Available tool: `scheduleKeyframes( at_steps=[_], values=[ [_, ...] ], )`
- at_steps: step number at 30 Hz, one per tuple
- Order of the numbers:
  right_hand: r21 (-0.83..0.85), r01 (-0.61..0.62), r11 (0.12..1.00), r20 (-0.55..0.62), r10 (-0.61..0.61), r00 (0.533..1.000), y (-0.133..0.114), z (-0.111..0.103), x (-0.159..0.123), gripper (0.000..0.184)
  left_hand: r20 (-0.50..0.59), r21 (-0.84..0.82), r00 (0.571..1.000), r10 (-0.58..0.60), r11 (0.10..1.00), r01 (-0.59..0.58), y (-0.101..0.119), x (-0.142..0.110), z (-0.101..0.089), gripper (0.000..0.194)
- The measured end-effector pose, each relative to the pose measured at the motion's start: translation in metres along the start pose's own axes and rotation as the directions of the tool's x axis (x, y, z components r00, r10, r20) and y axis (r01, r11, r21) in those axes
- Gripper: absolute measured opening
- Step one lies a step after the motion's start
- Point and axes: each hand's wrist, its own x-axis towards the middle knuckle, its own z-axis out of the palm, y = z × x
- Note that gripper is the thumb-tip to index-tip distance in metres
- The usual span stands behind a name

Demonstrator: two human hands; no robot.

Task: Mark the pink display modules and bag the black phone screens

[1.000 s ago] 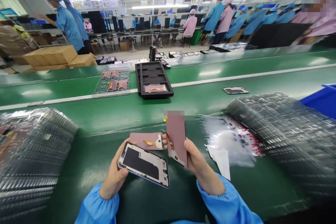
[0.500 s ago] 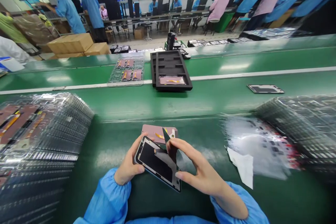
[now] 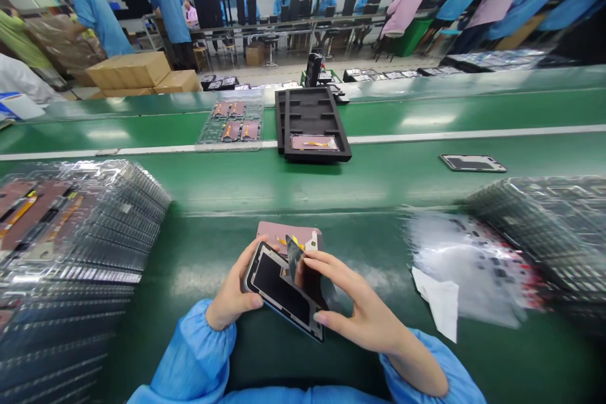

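My left hand (image 3: 235, 291) grips the left end of a phone frame (image 3: 279, 284), which is tilted and has a dark panel with a pale border inside. Between the fingers and thumb of my right hand (image 3: 355, 303) is a phone screen (image 3: 310, 279). Its dark glossy face is toward me, and it stands at an angle over the frame's right part. Whether its lower edge touches the frame I cannot tell. Just behind them a pinkish screen panel (image 3: 272, 231) with a yellow flex cable lies on the green mat, partly hidden by my hands and the frame.
Clear plastic trays (image 3: 127, 202) are stacked at left, and more trays (image 3: 544, 227) at right. Beside the right stack lie plastic film (image 3: 454, 259) and white paper (image 3: 440, 303). Black trays (image 3: 312, 117), a clear tray of panels (image 3: 213, 129) and another phone frame (image 3: 473, 163) rest farther back.
My right hand turned the screen from pinkish back to dark face and brought it over the phone frame. Over the last half second it tilted slightly. The camera view shifted.
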Motion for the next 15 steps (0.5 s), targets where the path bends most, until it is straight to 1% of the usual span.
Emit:
scheduleKeyframes(
  at_steps=[7, 15],
  values=[
    [-0.041, 0.001, 0.999, 0.035, 0.0, 0.999, -0.004, 0.009, -0.002, 0.067, 0.026, 0.042, 0.999, 0.029, 0.999, -0.03, -0.007, 0.0, 0.002, 0.089],
    [-0.019, 0.012, 1.0, 0.012, -0.011, 1.0, 0.001, -0.002, -0.002, 0.062, 0.015, -0.025, 0.999, 0.042, 0.999, -0.042, -0.003, 0.0, 0.004, 0.087]
  ],
)
